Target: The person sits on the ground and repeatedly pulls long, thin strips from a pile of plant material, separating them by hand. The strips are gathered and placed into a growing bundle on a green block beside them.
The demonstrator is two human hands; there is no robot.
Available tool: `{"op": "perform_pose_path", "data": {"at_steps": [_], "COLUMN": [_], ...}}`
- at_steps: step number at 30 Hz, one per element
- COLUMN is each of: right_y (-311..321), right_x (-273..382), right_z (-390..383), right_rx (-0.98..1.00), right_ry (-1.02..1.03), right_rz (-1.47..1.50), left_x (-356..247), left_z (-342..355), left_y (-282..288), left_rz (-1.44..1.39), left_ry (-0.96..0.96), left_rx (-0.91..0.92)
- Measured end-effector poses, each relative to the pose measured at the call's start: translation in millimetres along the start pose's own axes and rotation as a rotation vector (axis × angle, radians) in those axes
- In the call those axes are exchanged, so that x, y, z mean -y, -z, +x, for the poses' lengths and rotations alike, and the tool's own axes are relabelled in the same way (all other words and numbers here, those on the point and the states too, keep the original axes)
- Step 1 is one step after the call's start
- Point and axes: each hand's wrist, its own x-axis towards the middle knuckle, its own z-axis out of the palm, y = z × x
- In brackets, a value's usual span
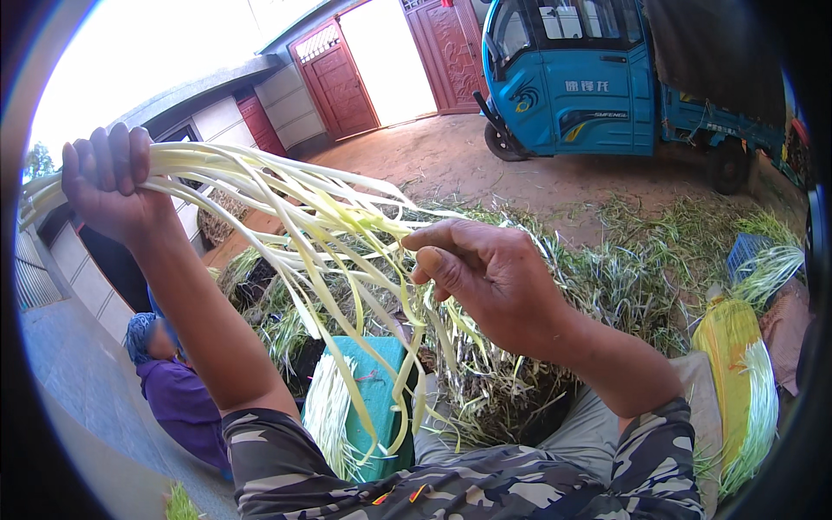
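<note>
Pale leafy stalks (pixel 299 204) aloft at left, left hand's (pixel 113 184) grip clenched round their gathered end, right hand (pixel 498 282) by the drooping ends, grip unclear; probably light, limp, easily bruised, best held where bunched.

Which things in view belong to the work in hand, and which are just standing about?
Likely part of the work:
- pale stalks, gripped in the left hand
- right hand, at their loose ends
- leafy heap
- pale bundle on the green block

Apparently apart:
- blue three-wheeled vehicle
- red doors
</note>
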Motion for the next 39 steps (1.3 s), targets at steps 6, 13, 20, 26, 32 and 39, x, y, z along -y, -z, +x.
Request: {"op": "perform_pose_path", "data": {"at_steps": [6, 13, 20, 26, 32, 39], "right_y": [-2, -11, -12, -11, 1, 13], "right_x": [1, 1, -3, -9, -12, -21], "right_z": [-1, 1, 3, 3, -7, -22], "right_rx": [0.052, 0.068, 0.049, 0.028, 0.068, 0.152], "right_ry": [-0.071, -0.067, -0.022, 0.114, 0.154, 0.251], "right_rz": [0.146, 0.305, 0.246, 0.006, -0.065, -0.396], "left_x": [-4, -4, -3, -2, -3, 2], "left_z": [-3, -7, -10, -9, -10, -21], "left_y": [1, -5, -7, -2, 2, -6], "left_rz": [-0.011, -0.081, -0.062, -0.081, -0.048, -0.071], "left_ry": [0.009, 0.028, 0.032, 0.034, 0.024, 0.082], "left_rx": [0.022, 0.081, 0.094, 0.140, 0.122, 0.091]}}
